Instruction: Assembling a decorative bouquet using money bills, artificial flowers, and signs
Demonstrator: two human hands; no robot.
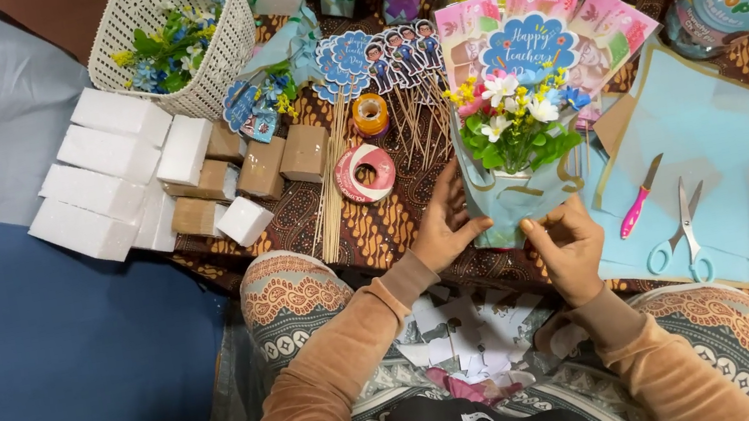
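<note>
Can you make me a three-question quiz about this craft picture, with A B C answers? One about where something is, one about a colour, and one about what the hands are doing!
1. Where is the white basket?
A. top left, above the white foam blocks
B. on the person's lap
C. on the blue paper

2. What colour is the handle of the craft knife?
A. green
B. pink
C. black

3. What is the left hand doing?
A. cutting with the scissors
B. lifting a tape roll
C. touching the blue-wrapped flower bouquet

Answers:
1 A, the basket sits just above the blocks.
2 B, its handle is bright pink.
3 C, the left hand rests on the wrap, the right hand beside it; the scissors lie untouched.
</note>
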